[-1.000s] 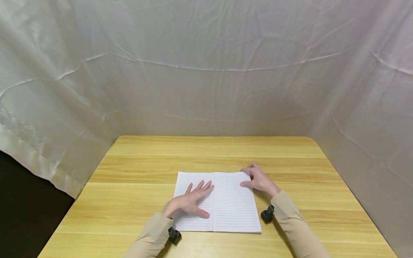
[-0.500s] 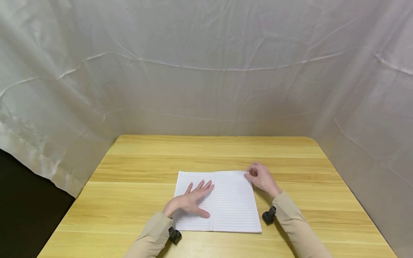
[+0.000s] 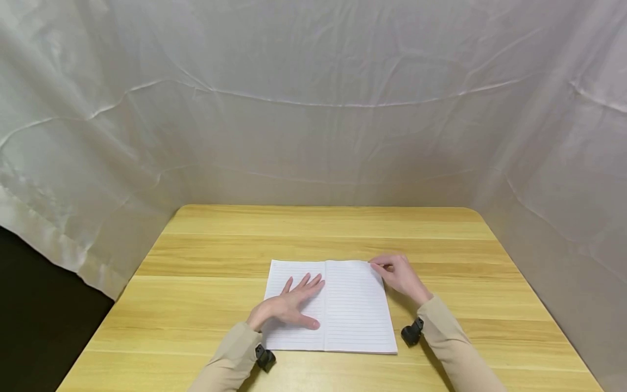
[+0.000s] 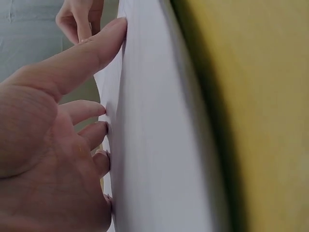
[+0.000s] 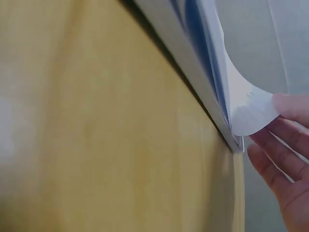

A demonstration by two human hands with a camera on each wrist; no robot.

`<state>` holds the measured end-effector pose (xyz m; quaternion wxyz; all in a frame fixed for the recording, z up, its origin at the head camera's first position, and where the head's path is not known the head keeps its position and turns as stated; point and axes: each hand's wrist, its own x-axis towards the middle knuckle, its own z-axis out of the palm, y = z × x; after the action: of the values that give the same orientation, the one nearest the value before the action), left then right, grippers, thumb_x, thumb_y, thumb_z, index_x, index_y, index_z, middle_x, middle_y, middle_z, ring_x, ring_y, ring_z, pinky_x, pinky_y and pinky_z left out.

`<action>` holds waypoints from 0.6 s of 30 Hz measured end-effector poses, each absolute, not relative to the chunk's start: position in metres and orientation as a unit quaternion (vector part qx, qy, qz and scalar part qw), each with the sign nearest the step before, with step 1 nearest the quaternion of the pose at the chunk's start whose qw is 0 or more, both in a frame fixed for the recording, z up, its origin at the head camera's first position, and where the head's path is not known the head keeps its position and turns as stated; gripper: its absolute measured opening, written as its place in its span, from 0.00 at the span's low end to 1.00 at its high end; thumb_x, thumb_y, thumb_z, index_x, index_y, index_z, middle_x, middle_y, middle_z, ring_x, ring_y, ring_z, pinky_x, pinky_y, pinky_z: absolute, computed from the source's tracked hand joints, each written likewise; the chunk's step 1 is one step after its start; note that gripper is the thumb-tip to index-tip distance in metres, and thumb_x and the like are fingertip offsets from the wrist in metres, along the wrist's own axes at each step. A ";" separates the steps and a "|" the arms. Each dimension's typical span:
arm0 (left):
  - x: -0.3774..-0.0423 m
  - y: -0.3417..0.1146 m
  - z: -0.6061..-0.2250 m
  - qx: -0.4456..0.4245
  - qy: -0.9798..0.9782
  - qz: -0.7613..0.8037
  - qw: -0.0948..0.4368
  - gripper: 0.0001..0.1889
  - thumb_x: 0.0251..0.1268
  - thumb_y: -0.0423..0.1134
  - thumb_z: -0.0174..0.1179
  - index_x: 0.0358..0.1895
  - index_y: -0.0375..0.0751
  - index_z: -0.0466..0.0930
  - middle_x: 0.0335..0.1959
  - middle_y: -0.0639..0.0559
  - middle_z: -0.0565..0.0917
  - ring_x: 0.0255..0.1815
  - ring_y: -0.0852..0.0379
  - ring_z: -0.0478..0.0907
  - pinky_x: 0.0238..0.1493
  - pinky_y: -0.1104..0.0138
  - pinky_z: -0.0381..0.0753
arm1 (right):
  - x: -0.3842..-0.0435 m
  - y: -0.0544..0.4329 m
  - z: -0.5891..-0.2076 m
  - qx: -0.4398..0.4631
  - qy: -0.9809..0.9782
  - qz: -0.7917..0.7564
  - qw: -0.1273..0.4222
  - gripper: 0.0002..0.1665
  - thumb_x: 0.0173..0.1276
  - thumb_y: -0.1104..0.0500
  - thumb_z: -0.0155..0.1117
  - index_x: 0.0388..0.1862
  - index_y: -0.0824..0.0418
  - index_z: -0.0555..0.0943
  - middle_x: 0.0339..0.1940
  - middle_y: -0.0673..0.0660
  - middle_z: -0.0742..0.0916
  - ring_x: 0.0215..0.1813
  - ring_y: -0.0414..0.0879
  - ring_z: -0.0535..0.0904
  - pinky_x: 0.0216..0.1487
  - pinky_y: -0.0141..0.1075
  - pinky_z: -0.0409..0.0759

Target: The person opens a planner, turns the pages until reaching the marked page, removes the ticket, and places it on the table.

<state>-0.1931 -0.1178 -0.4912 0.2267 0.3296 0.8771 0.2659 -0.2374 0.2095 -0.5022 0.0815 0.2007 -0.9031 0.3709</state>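
Observation:
An open lined notebook point(image 3: 357, 310) lies flat on the wooden table. Across its left page my left hand point(image 3: 290, 306) rests with fingers spread, the fingertips near the centre fold. In the left wrist view, the thumb and fingertips of the left hand point(image 4: 58, 130) touch the paper. At the far right corner my right hand point(image 3: 400, 276) pinches the page between thumb and fingers. The right wrist view shows that page point(image 5: 253, 108) curling up from the notebook's edge, its corner held by the right hand point(image 5: 289, 145).
The wooden table point(image 3: 206, 245) extends around the notebook on every side. Pale fabric point(image 3: 323, 147) hangs behind the table and along both sides. Each wrist carries a small black camera, the right one point(image 3: 412, 332) just beside the notebook's right edge.
My right hand was at the far right corner with thumb and fingers apart; it has shifted slightly right and closed on the page corner, which now lifts. The left hand has stayed put.

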 end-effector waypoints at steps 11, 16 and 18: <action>-0.193 -0.122 -0.497 0.313 0.861 0.357 0.185 0.42 0.71 0.49 0.61 0.80 0.35 0.51 0.83 0.39 0.52 0.85 0.38 0.40 0.81 0.38 0.28 | -0.222 0.208 -0.496 0.210 -0.891 0.402 0.004 0.19 0.70 0.57 0.68 0.55 0.67 0.85 0.52 0.66 0.89 0.50 0.57 0.89 0.50 0.39 0.88; -0.195 -0.123 -0.496 0.296 0.847 0.410 0.162 0.38 0.75 0.49 0.57 0.81 0.41 0.53 0.82 0.40 0.54 0.85 0.40 0.43 0.83 0.42 0.32 | -0.214 0.205 -0.490 0.262 -0.879 0.395 -0.051 0.25 0.72 0.52 0.65 0.63 0.63 0.81 0.63 0.65 0.84 0.61 0.60 0.84 0.59 0.43 0.85; -0.196 -0.123 -0.496 0.297 0.842 0.424 0.154 0.36 0.76 0.49 0.55 0.80 0.42 0.54 0.82 0.43 0.55 0.85 0.42 0.45 0.83 0.43 0.34 | -0.212 0.203 -0.488 0.275 -0.874 0.394 -0.069 0.25 0.73 0.50 0.64 0.64 0.61 0.81 0.66 0.65 0.82 0.64 0.61 0.81 0.62 0.47 0.83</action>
<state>-0.1964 -0.1226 -0.4961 0.1537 0.2970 0.8419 0.4236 -0.2118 0.2025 -0.4878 -0.0687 0.2751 -0.8744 0.3937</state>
